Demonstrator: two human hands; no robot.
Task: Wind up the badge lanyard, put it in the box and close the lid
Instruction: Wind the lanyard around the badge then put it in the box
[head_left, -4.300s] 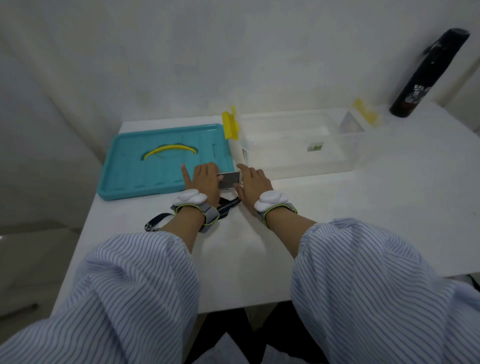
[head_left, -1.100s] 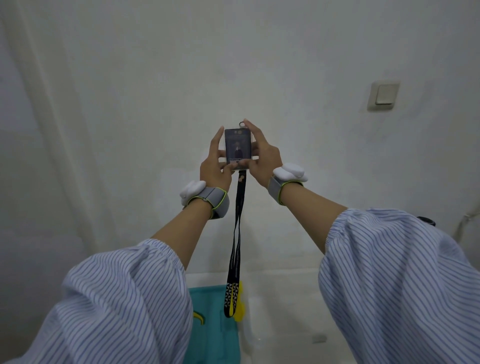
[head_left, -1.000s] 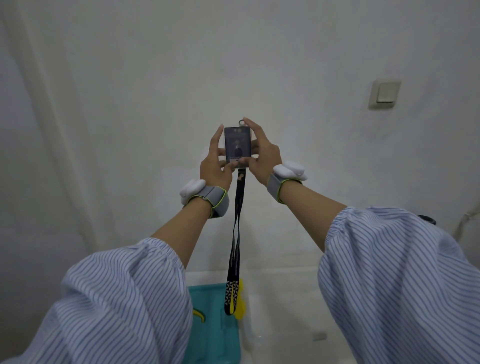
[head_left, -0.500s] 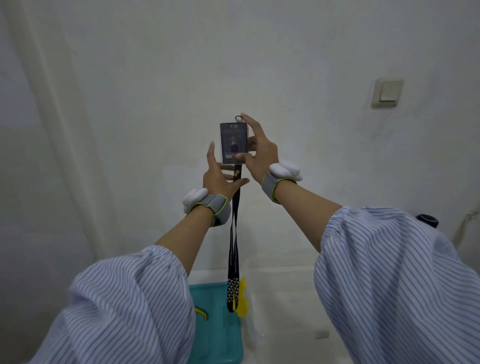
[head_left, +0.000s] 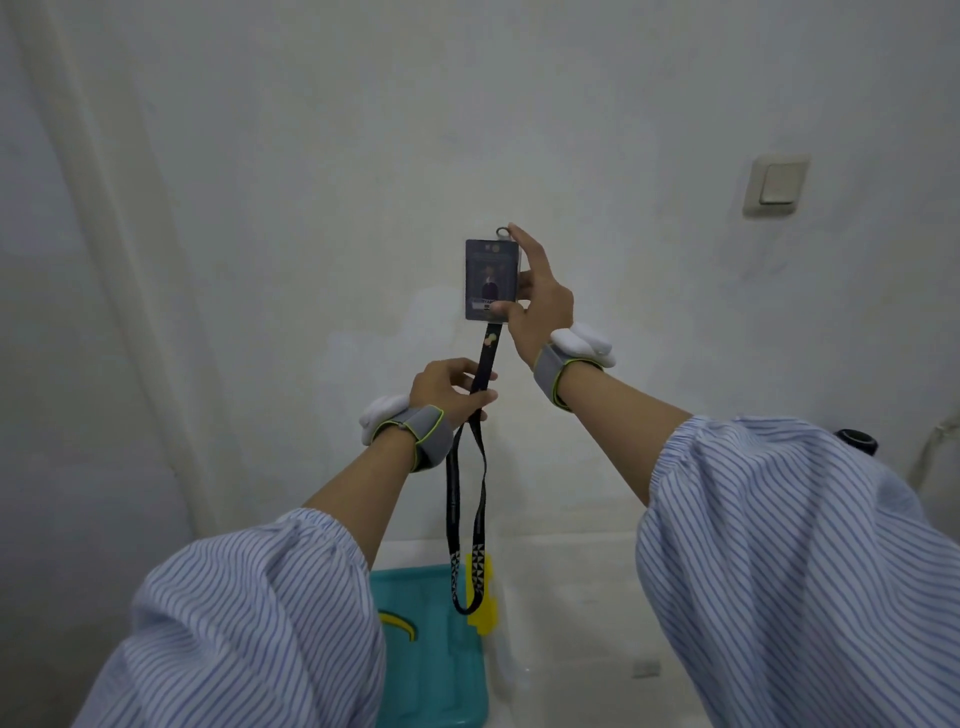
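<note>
I hold a dark badge card (head_left: 492, 279) up in front of the wall, my right hand (head_left: 537, 306) gripping its right edge. A black lanyard (head_left: 466, 499) hangs from the card's lower end in a long loop. My left hand (head_left: 447, 389) pinches the strap a little below the card. Far below, the teal lid (head_left: 431, 660) with a yellow handle lies on the table, with the clear box (head_left: 571, 649) to its right, a yellow latch (head_left: 482, 597) on its left end.
A white wall fills most of the view, with a light switch (head_left: 776, 184) at upper right. The top of a black bottle (head_left: 856, 440) shows behind my right sleeve. My striped sleeves hide most of the white table.
My left hand has let go of the card, dropped lower and closed on the strap. My right hand keeps the card up. Earlier both hands picked the badge off the table.
</note>
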